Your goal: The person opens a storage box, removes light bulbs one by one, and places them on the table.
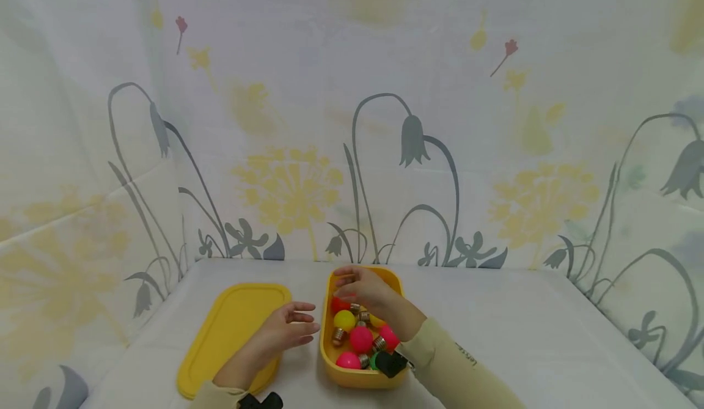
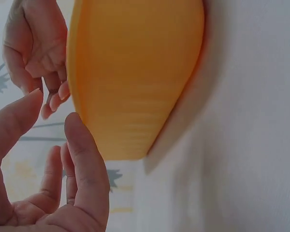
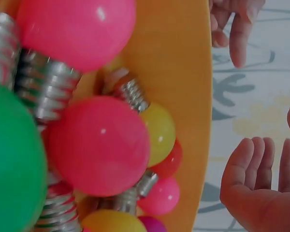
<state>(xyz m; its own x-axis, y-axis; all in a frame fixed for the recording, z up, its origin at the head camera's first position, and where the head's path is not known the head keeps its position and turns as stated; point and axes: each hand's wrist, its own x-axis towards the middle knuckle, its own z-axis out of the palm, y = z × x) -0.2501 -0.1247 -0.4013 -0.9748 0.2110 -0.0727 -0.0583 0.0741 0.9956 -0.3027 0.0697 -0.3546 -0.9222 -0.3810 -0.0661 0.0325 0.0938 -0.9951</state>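
A yellow plastic box (image 1: pixel 363 381) stands on the table, filled with colored light bulbs that have metal screw bases. Among them are a pink bulb (image 1: pixel 360 338), a yellow bulb (image 1: pixel 344 320) and a green bulb (image 3: pixel 14 159). Above the far part of the box hovers my right hand (image 1: pixel 367 290), fingers loosely bent and holding nothing. My left hand (image 1: pixel 286 329) is just left of the box, over the edge of a flat yellow lid (image 1: pixel 236 314). Its fingers are spread apart and nothing lies between them; in the left wrist view they show near the box's outer wall (image 2: pixel 135 72).
A white cloth covers the table (image 1: pixel 495 335). Behind and at both sides hangs a pale curtain (image 1: pixel 308 91) printed with grey and yellow flowers. The lid lies flat to the left of the box, partly hidden under my left forearm.
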